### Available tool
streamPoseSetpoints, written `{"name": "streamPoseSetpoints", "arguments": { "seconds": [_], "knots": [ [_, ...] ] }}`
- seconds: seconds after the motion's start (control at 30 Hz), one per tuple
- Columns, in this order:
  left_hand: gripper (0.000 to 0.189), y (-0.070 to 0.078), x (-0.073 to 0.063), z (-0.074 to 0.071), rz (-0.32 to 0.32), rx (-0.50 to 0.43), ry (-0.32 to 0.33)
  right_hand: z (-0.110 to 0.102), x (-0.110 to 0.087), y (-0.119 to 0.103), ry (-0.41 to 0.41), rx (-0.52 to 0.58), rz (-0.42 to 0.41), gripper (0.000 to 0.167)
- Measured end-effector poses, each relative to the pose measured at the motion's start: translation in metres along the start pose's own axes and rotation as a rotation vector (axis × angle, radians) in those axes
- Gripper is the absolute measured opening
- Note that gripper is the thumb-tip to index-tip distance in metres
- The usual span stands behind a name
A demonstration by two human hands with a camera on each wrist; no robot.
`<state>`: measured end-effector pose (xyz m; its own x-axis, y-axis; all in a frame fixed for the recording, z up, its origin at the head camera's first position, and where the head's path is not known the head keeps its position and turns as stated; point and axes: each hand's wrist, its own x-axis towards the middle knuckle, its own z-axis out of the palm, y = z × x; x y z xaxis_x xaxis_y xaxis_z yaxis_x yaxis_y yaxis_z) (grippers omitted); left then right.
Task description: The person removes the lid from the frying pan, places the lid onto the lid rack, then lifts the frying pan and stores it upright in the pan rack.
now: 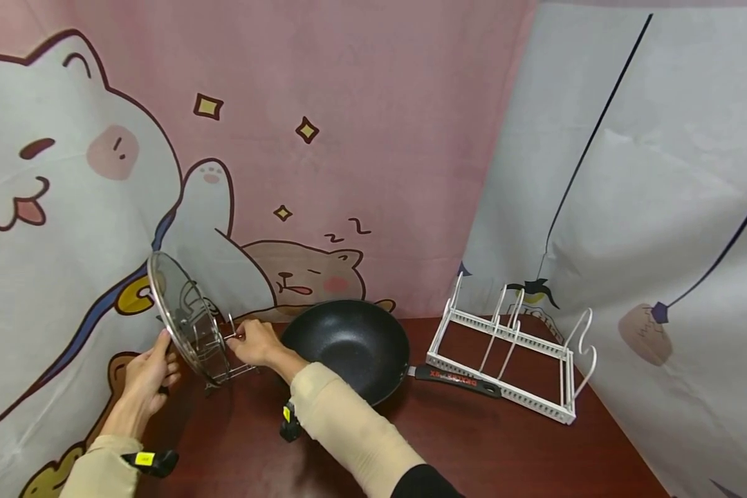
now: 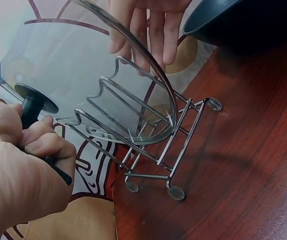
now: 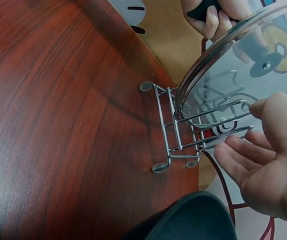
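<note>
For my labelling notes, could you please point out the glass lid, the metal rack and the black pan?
Glass lid [image 1: 179,304]: head view, on its clear pane.
Metal rack [image 2: 166,148]: left wrist view, on a base bar.
Black pan [image 1: 347,351]: head view, on its bare inside.

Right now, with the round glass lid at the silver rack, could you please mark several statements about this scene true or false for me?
1. The left grip holds the round clear glass lid by its black knob. True.
2. The right grip holds the round black frying pan. False: it is at the wires of the shiny silver metal rack.
3. The lid's lower edge is between the silver metal rack's wires. True.
4. The pan's handle points toward the silver metal rack. False: it points toward the white wire-pronged rack.
5. The white wire-pronged rack stands on the reddish-brown wood-grain table. True.
</note>
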<state>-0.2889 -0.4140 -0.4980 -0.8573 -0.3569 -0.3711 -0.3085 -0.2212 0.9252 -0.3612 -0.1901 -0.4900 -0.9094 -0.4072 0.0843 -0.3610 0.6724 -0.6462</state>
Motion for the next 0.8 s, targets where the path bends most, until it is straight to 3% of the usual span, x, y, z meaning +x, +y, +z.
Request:
{"name": "streamPoseSetpoints", "arguments": {
  "seconds": [0.2, 0.43, 0.6, 0.8],
  "knots": [
    [0.055, 0.000, 0.000, 0.000, -0.006, 0.031, 0.009, -0.006, -0.003, 0.002, -0.023, -0.002, -0.055, 0.048],
    [0.051, 0.000, 0.001, 0.001, 0.005, -0.044, 0.003, -0.015, -0.011, 0.008, -0.074, 0.003, -0.143, 0.057],
    [0.050, 0.000, 0.001, 0.001, 0.014, -0.063, -0.019, -0.020, -0.017, 0.015, -0.094, -0.050, -0.214, 0.059],
    [0.051, 0.003, 0.000, 0.001, 0.001, -0.061, -0.021, -0.022, -0.023, 0.018, -0.093, -0.103, -0.238, 0.062]
  ]
}}
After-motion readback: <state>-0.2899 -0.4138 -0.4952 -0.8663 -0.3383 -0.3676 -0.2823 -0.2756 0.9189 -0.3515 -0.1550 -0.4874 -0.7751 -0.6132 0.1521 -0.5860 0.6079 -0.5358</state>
